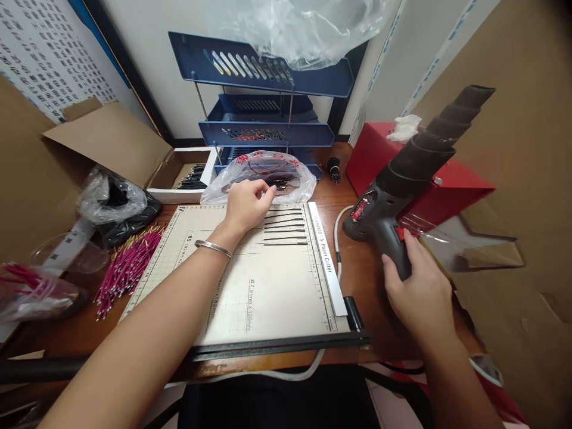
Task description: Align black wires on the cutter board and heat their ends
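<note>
The left hand (246, 205) is near black wires (298, 230) at centre, any grip unclear; the right hand (422, 292) clasps a heat gun (393, 173) at right.

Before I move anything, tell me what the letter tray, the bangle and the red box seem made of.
Tray: blue-painted metal, likely, given its slotted sides and thin rods.
Bangle: polished metal, by its silvery shine.
Red box: smooth, perhaps card or plastic.

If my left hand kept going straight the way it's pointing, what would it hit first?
Probably the clear plastic bag with red print, just beyond your left hand, though the hand's height above it is unclear.
</note>
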The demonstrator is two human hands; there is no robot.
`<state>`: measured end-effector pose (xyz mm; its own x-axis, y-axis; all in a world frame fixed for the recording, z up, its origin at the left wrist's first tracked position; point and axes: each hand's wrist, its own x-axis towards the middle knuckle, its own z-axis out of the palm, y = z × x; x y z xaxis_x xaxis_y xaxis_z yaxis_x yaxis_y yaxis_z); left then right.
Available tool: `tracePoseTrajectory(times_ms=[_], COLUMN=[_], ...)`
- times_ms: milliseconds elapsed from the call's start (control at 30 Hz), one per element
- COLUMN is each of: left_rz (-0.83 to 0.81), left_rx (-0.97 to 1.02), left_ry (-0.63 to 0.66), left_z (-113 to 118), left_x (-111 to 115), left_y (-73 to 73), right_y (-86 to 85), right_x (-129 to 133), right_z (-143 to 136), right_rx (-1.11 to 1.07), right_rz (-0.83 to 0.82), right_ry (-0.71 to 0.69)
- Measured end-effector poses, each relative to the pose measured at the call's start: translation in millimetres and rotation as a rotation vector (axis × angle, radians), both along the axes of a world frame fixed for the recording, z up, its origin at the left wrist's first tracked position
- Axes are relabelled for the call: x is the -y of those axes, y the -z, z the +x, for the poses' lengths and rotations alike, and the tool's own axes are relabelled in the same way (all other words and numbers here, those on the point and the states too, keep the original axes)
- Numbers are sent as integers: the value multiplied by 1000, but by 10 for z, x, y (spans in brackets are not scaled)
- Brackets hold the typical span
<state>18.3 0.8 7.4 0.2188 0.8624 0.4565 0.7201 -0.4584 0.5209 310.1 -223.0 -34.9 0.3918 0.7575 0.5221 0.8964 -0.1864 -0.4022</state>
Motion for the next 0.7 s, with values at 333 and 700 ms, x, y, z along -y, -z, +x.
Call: tracePoseTrajectory(times_ms=[333,700], left_rz=[-99,-93], left_rx=[-51,-255], left_ry=[-164,-153], left_z=[-35,-155], left_x=[29,90], left_y=[-32,-60], right_y=[-141,-544], right_x=[3,-429], right_z=[-70,-369], right_rx=[25,-609], right_rz=[-93,288], right_ry=[-28,-379])
